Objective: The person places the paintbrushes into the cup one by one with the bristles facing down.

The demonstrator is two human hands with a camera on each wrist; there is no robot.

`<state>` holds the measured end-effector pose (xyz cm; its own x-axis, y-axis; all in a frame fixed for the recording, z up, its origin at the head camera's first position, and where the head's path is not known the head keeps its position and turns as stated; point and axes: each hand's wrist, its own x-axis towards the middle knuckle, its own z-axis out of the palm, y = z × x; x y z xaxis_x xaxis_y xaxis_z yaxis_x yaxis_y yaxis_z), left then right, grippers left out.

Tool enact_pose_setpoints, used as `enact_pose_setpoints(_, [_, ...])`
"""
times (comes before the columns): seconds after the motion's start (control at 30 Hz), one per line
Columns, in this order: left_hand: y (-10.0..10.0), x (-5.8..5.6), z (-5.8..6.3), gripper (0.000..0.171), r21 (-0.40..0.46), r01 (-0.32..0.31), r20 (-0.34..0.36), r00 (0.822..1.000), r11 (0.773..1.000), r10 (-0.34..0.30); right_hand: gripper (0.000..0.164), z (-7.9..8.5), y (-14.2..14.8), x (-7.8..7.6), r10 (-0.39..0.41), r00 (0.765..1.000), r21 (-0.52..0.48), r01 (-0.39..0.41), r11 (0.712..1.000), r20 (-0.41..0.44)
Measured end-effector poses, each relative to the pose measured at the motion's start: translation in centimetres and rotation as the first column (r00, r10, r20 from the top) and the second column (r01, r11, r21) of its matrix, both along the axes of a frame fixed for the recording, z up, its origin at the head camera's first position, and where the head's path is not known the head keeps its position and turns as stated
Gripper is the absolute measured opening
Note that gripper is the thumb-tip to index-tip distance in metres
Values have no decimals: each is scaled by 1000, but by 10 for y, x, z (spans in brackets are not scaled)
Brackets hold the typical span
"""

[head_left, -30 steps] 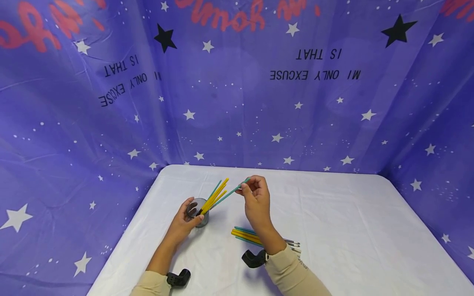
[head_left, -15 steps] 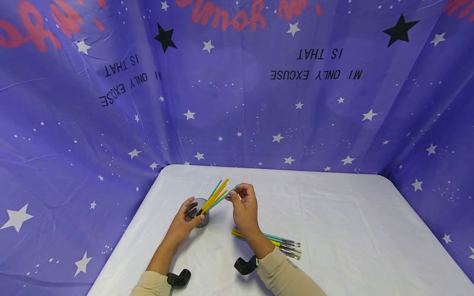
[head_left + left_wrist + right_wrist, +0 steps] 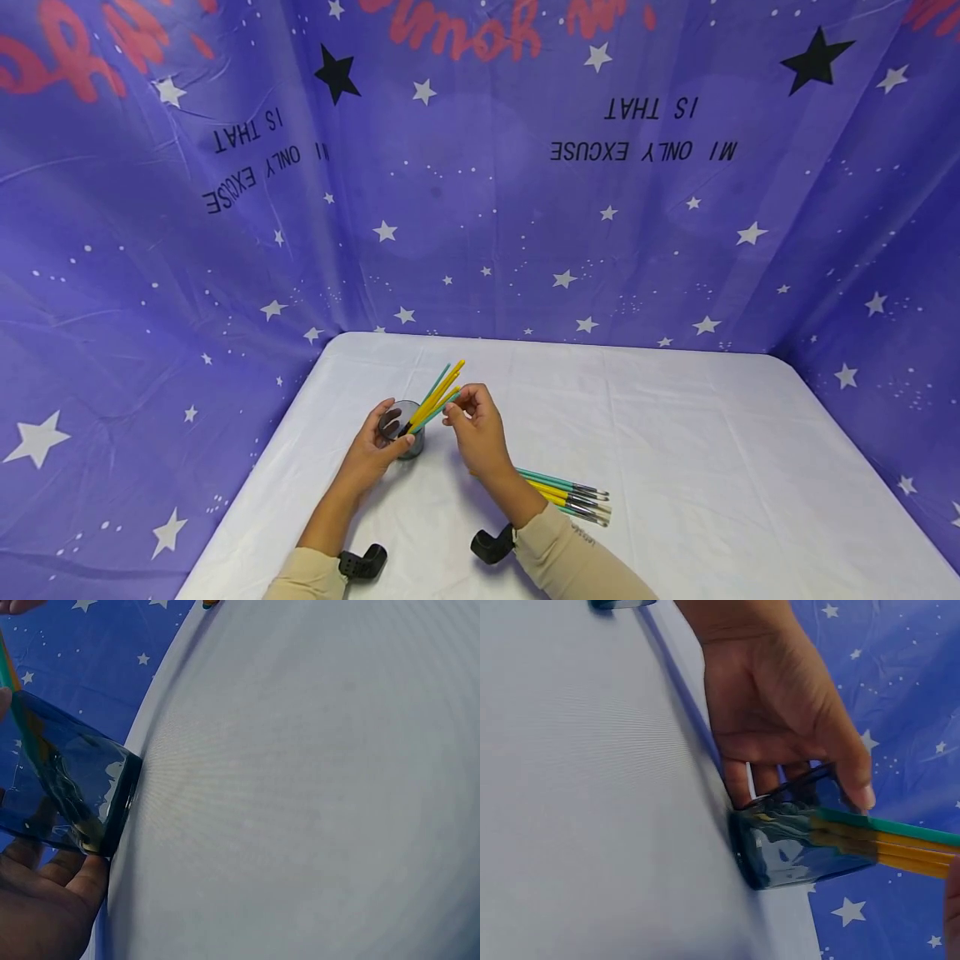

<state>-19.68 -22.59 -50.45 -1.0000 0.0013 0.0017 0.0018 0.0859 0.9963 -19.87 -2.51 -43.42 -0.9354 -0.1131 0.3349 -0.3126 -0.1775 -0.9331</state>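
Note:
My left hand (image 3: 366, 460) grips a smoky tinted drinking glass (image 3: 776, 851), fingers around the far side and thumb at the rim. The glass stands on the table, with several yellow-handled paintbrushes (image 3: 447, 388) and teal ones leaning in it toward the right. Bristle ends are down inside, as the left wrist view shows through the glass wall (image 3: 90, 769). My right hand (image 3: 480, 437) pinches the upper end of a teal paintbrush (image 3: 911, 827), its lower part inside the glass. In the right wrist view only the edge of this hand shows.
A pile of yellow and teal paintbrushes (image 3: 564, 490) lies on the white table (image 3: 690, 450), partly hidden under my right forearm, bristles pointing right. A purple star-printed cloth (image 3: 480, 208) hangs behind and at both sides. Each wrist wears a black camera mount (image 3: 363, 563).
My right hand has moved left and down, sliding the teal paintbrush deeper into the glass. More of the pile shows beside the forearm. My left hand and the glass have stayed in place.

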Motion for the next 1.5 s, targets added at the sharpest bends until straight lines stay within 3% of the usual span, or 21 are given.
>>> enact_pose_setpoints(0.03, [0, 0, 0, 80, 1, 1, 0, 1000, 1000, -1, 10, 3, 1, 2, 6, 1000, 37, -6, 999, -1])
enact_pose_setpoints(0.27, [0, -1, 0, 81, 10, 4, 12, 1000, 1000, -4, 10, -33, 6, -15, 43, 999, 262, -47, 964, 21])
enact_pose_setpoints(0.43, [0, -1, 3, 81, -9, -1, 14, 1000, 1000, 1, 7, -40, 21, -19, 78, 997, 411, -75, 908, 11])
enact_pose_setpoints(0.63, [0, 0, 4, 81, -8, -5, 27, 1000, 1000, 5, 14, -47, 43, -26, 181, 983, 592, -170, 788, 41])
enact_pose_setpoints(0.8, [-1, 0, 4, 81, -7, -8, 37, 999, 1000, 8, 11, -53, 62, -32, 264, 962, 713, -229, 663, 63])
enact_pose_setpoints(1.2, [-1, 1, 5, 80, -14, -5, 37, 999, 1000, 6, 10, -49, 93, -38, 336, 937, 888, -230, 399, 92])
enact_pose_setpoints(1.5, [1, 2, 6, 80, 0, -1, 43, 999, 1000, 1, 12, -50, 96, -35, 379, 920, 939, -213, 272, 99])
